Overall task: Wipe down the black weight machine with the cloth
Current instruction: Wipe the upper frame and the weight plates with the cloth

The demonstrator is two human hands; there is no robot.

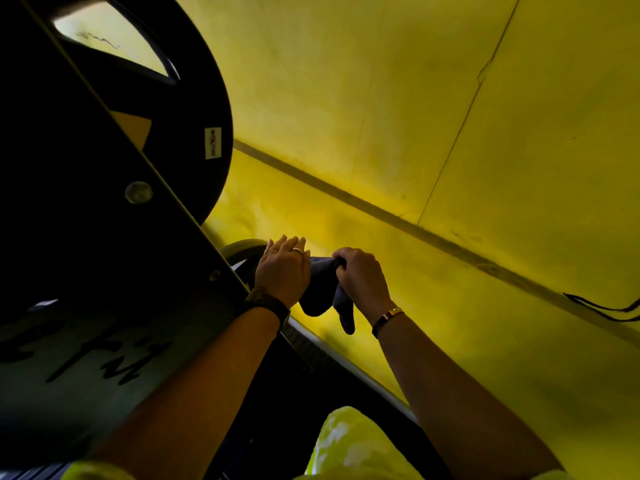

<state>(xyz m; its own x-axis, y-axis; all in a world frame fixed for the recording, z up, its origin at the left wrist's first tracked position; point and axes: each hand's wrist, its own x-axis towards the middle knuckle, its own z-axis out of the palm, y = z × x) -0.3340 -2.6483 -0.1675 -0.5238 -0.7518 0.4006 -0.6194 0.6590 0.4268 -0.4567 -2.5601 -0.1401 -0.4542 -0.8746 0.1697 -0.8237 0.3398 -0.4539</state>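
Left hand (282, 271) lies flat, fingers straight and together, beside the black weight machine (104, 237), whose beam slants from upper left to lower right. Right hand (362, 278) fists the dark cloth (322, 289), which hangs tail-down between both hands.

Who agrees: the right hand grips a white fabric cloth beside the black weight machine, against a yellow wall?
Wrong on colour: the head view shows a dark grey fabric cloth, not white. The right hand does grip it beside the black weight machine, against the yellow wall.
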